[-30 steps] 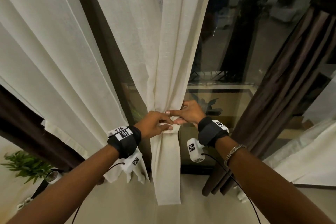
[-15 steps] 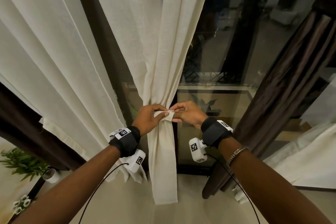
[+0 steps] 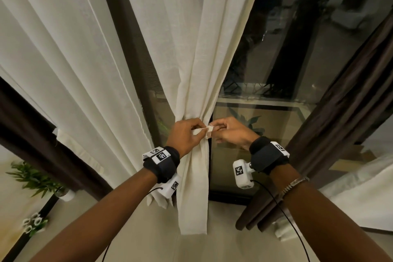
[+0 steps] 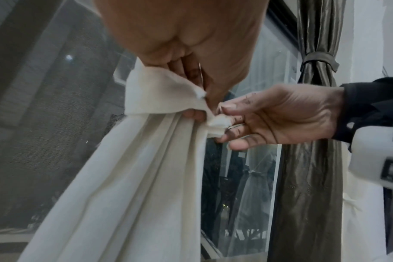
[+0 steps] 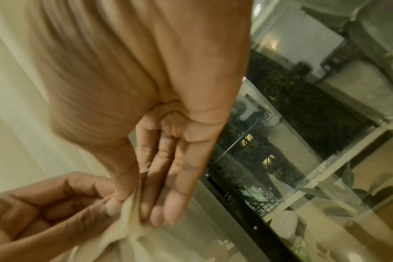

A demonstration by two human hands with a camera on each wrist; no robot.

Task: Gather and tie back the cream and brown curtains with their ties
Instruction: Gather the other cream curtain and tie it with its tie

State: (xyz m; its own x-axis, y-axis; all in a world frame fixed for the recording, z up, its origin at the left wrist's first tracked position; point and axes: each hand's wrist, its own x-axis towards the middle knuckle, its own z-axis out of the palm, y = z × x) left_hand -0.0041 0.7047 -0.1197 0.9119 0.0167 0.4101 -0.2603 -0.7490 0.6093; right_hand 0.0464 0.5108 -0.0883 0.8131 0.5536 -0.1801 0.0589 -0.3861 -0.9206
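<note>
The middle cream curtain (image 3: 197, 55) is bunched at waist height, with a cream tie (image 3: 207, 131) wrapped round the gather. My left hand (image 3: 187, 134) pinches one end of the tie (image 4: 164, 94) against the folds (image 4: 146, 168). My right hand (image 3: 230, 132) pinches the other end (image 4: 216, 124) from the right, thumb and fingertips closed on it. Both hands meet at the front of the bunch; in the right wrist view the tie (image 5: 128, 218) is blurred. A brown curtain (image 3: 331, 123) hangs at the right, held by its own tie (image 4: 319, 59).
A wider cream curtain (image 3: 70, 70) hangs loose at the left over a brown one (image 3: 32, 134). Behind is a dark window frame (image 3: 129, 49) and glass door (image 3: 287, 49). Potted plants (image 3: 32, 178) stand on the floor at the left.
The hands rose slightly and drew the two tie ends together at the front of the gather; the left hand shifted from lying over the bunch to pinching its tie end.
</note>
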